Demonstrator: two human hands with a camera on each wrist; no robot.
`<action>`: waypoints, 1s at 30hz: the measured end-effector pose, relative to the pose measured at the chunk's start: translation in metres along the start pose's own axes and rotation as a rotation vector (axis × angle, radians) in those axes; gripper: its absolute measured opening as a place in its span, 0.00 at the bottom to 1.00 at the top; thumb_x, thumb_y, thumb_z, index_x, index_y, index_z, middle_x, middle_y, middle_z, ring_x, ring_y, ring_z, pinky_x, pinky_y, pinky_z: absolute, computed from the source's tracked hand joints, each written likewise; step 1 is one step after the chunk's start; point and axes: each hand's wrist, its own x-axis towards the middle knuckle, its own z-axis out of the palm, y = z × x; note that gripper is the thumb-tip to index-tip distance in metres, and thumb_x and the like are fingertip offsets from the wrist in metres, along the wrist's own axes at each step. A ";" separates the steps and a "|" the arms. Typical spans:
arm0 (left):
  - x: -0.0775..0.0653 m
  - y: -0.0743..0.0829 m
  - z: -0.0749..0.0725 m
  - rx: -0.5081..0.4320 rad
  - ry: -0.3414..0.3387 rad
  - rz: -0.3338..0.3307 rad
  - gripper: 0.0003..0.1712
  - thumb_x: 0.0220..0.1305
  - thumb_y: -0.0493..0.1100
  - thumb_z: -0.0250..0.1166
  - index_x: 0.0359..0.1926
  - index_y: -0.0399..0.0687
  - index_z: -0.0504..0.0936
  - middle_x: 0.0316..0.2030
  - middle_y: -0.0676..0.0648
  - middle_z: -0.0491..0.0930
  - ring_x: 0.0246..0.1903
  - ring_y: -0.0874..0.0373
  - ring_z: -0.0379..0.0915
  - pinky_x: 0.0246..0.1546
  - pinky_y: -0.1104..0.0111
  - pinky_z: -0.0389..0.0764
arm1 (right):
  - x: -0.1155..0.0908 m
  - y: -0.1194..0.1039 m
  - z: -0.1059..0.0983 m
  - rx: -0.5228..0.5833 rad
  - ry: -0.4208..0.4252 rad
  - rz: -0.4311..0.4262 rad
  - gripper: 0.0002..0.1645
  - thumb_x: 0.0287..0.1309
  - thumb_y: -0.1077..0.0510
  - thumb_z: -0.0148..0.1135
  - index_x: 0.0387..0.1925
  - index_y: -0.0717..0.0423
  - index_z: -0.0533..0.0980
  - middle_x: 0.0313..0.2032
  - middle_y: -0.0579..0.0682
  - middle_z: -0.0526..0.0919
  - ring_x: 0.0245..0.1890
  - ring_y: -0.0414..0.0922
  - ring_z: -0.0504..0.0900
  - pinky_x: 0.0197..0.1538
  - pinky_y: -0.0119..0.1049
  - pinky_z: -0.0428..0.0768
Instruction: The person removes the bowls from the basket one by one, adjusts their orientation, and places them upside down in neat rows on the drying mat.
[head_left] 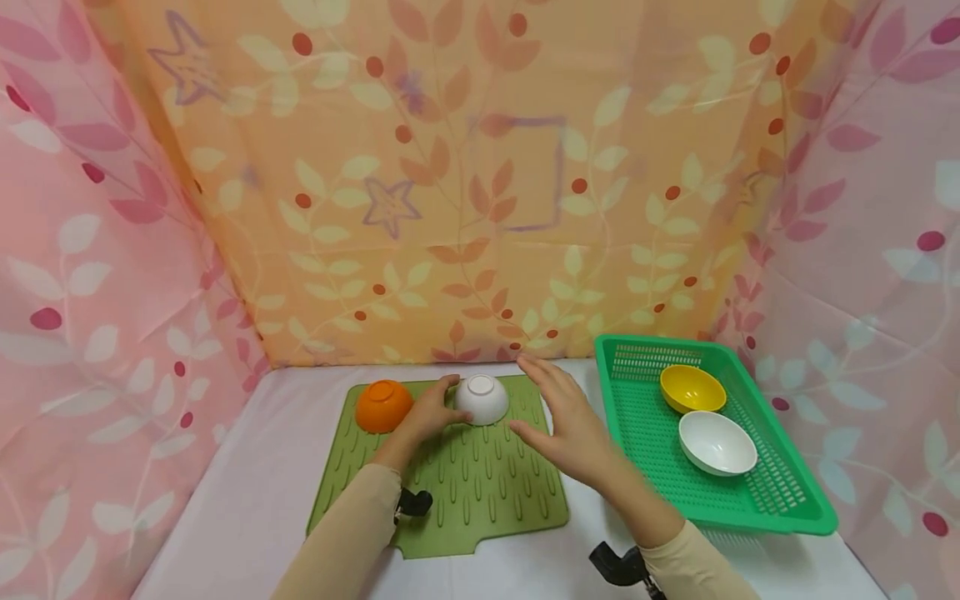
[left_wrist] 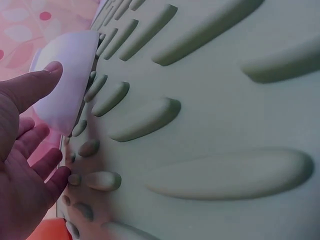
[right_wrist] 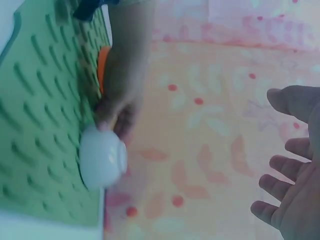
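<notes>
A white bowl sits upside down at the back of the green ridged mat. At its left side is my left hand, thumb in front and fingers spread behind. In the left wrist view that thumb overlaps the white bowl, while the fingers hang loosely below it. An overturned orange bowl lies on the mat to the left of this hand. My right hand is raised over the mat's right edge, fingers spread and holding nothing. The right wrist view shows the right hand apart from the white bowl.
A green plastic basket stands on the right of the white-covered table. Inside it are a yellow bowl and another white bowl, both mouth up. A patterned curtain closes off the back and sides.
</notes>
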 end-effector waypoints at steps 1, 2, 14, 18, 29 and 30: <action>0.000 0.000 0.000 0.003 0.000 0.001 0.54 0.53 0.48 0.82 0.76 0.44 0.64 0.73 0.41 0.68 0.72 0.40 0.64 0.70 0.42 0.65 | -0.003 0.001 -0.008 -0.017 -0.008 -0.008 0.51 0.59 0.51 0.75 0.79 0.48 0.59 0.76 0.51 0.63 0.75 0.53 0.61 0.72 0.62 0.66; 0.001 0.000 -0.001 0.008 0.001 0.005 0.54 0.53 0.48 0.82 0.76 0.44 0.64 0.73 0.40 0.68 0.71 0.40 0.64 0.70 0.42 0.66 | -0.006 0.001 -0.016 -0.031 -0.016 -0.016 0.51 0.59 0.51 0.75 0.79 0.49 0.59 0.76 0.51 0.63 0.75 0.53 0.61 0.72 0.61 0.65; 0.001 -0.002 0.002 0.045 -0.010 0.031 0.53 0.53 0.49 0.82 0.75 0.42 0.65 0.72 0.39 0.69 0.70 0.40 0.66 0.70 0.44 0.67 | -0.040 0.048 -0.096 -0.237 -0.085 -0.026 0.54 0.57 0.51 0.77 0.79 0.47 0.59 0.77 0.51 0.61 0.74 0.56 0.61 0.68 0.65 0.67; -0.001 -0.003 0.003 0.061 -0.013 0.035 0.52 0.52 0.49 0.82 0.75 0.43 0.66 0.71 0.40 0.71 0.70 0.40 0.67 0.69 0.44 0.68 | -0.047 0.071 -0.117 -0.245 -0.123 0.000 0.53 0.60 0.49 0.75 0.80 0.46 0.56 0.77 0.53 0.61 0.74 0.59 0.60 0.65 0.68 0.68; 0.001 0.000 0.003 0.072 -0.015 0.038 0.49 0.54 0.48 0.81 0.74 0.44 0.68 0.70 0.39 0.72 0.70 0.40 0.65 0.69 0.42 0.68 | -0.052 0.151 -0.163 -0.148 -0.311 0.114 0.47 0.61 0.46 0.73 0.76 0.50 0.63 0.72 0.60 0.67 0.71 0.66 0.62 0.64 0.74 0.65; 0.001 0.000 0.003 0.076 -0.016 0.035 0.49 0.54 0.49 0.81 0.74 0.45 0.68 0.70 0.40 0.72 0.70 0.41 0.66 0.69 0.43 0.68 | -0.054 0.158 -0.166 -0.136 -0.325 0.136 0.47 0.60 0.45 0.73 0.76 0.51 0.64 0.72 0.61 0.67 0.70 0.66 0.62 0.64 0.75 0.64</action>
